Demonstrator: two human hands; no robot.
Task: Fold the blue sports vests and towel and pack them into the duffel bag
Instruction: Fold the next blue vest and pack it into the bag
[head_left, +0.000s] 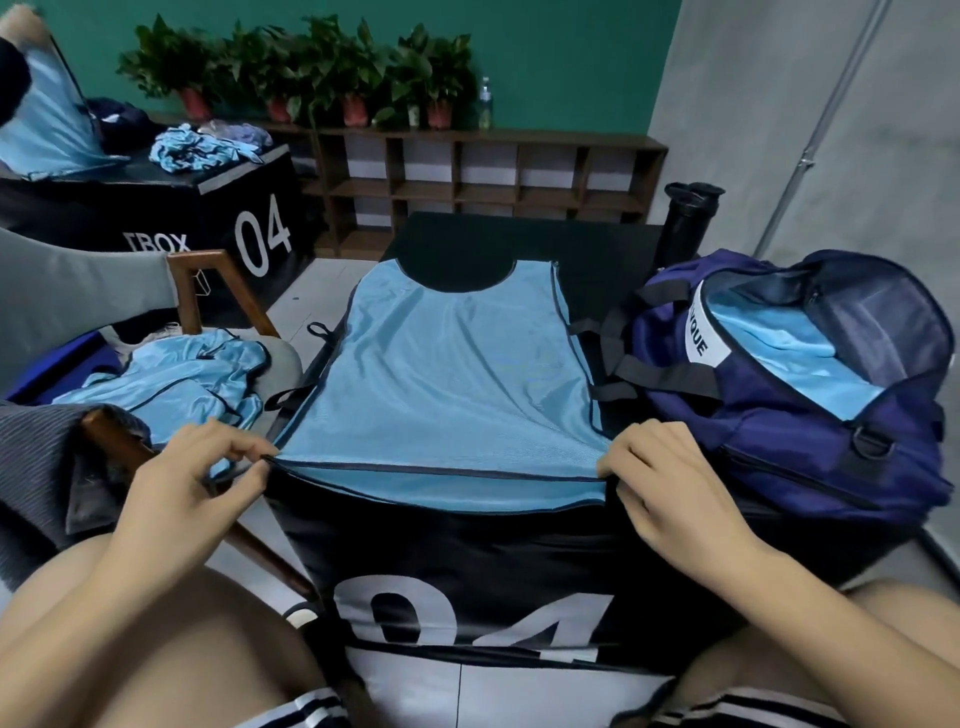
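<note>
L to R: heap of blue vests (176, 379) lay on chair (183, 301); L hand (192, 483) pinched near-left hem corner of blue mesh vest (447, 374), spread flat on black "04" box (467, 551); R hand (670, 493) pinched near-right corner; navy duffel bag (779, 457) sat unzipped on box, R side, w/ light-blue fabric (779, 358) inside.

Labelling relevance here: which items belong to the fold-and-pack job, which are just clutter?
Job: flat vest, vest pile, duffel bag, left hand and right hand pinching its hem.
Lying about: potted plants, shelf, black flask, far box.
</note>
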